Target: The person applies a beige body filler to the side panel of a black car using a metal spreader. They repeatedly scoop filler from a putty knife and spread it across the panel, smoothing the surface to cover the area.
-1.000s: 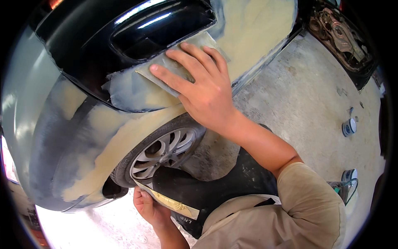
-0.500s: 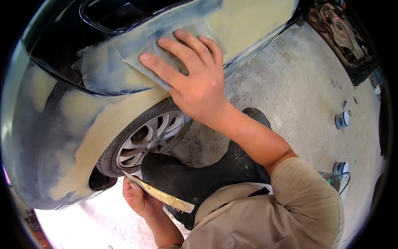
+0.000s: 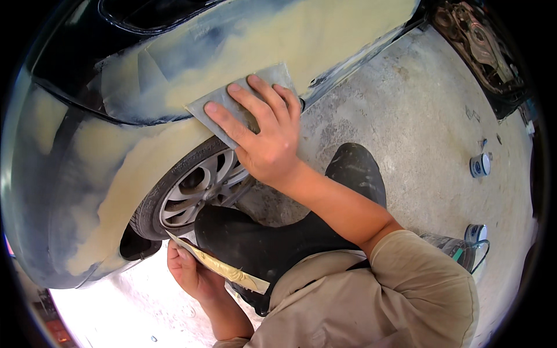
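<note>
My right hand [image 3: 271, 145] grips a wide, thin grey putty spreader [image 3: 210, 108], fingers flat on its face and thumb hidden behind. The spreader is at the lower edge of a car's door panel [image 3: 243, 49], just above the front wheel arch; I cannot tell whether its edge touches. Cream filler is smeared over the panel and the fender [image 3: 113, 145]. Low on the left, my left hand [image 3: 188, 272] is closed on one end of a thin flat mixing plate. A mound of cream filler [image 3: 223, 268] lies along that plate, which is held over my thigh.
The car's wheel [image 3: 203, 188] with silver spokes stands right by my black-clad knees [image 3: 357, 171]. Two small cans [image 3: 479, 166] stand on the concrete floor at the right, one beside a dark bucket [image 3: 449, 249]. A loose car door [image 3: 478, 49] lies at the far right.
My right hand and the spreader have moved down and slightly left, from the middle of the door panel to its lower edge. The left hand with the plate has hardly moved.
</note>
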`<state>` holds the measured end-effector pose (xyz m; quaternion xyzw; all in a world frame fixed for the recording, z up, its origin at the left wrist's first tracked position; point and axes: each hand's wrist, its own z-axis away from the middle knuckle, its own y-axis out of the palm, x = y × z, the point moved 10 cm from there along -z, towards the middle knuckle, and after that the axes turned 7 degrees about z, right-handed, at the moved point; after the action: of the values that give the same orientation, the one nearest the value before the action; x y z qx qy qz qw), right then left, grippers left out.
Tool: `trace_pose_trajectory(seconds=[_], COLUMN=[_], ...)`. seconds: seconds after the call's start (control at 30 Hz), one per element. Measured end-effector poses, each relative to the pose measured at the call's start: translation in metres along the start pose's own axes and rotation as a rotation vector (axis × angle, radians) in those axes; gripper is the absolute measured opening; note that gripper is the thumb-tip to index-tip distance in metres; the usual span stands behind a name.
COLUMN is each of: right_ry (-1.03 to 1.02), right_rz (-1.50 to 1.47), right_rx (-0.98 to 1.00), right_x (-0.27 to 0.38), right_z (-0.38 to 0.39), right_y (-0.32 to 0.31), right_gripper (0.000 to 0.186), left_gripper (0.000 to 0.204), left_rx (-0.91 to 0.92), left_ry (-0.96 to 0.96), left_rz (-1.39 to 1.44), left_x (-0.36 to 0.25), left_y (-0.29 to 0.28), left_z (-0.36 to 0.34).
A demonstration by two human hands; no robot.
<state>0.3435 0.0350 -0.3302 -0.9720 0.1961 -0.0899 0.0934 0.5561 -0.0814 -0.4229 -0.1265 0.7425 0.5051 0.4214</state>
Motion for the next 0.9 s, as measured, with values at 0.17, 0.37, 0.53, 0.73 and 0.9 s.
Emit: trace_pose_trajectory(seconds=[0.17, 0.37, 0.53, 0.73, 0.9], right_ry=[0.047, 0.144, 0.39, 1.228, 0.929], right_rz=[-0.014, -0.124, -0.463, -1.702, -1.741], right_rx=[0.007, 0.192, 0.23, 0.196, 0.515], right_x=[0.004, 0.007, -0.022, -0.055, -0.007], right_z=[0.022, 0.033, 0.027, 0.035, 0.016], right_y=[0.006, 0.0, -0.04, -0.036, -0.055], right_gripper=[0.057, 0.055, 0.045, 0.038, 0.04], left_gripper=[0.022, 0.023, 0.023, 0.021, 0.02], left_rx=[0.002, 0.002, -0.03, -0.02, 0.038], left_ry=[0.012, 0.018, 0.054, 0.054, 0.123], left_rz=[-0.031, -0.038, -0.05, -0.017, -0.101], left_x=[-0.002, -0.003, -0.014, 0.002, 0.002], left_y=[0.004, 0.005, 0.026, 0.035, 0.061], left_z=[0.001, 0.002, 0.005, -0.004, -0.008])
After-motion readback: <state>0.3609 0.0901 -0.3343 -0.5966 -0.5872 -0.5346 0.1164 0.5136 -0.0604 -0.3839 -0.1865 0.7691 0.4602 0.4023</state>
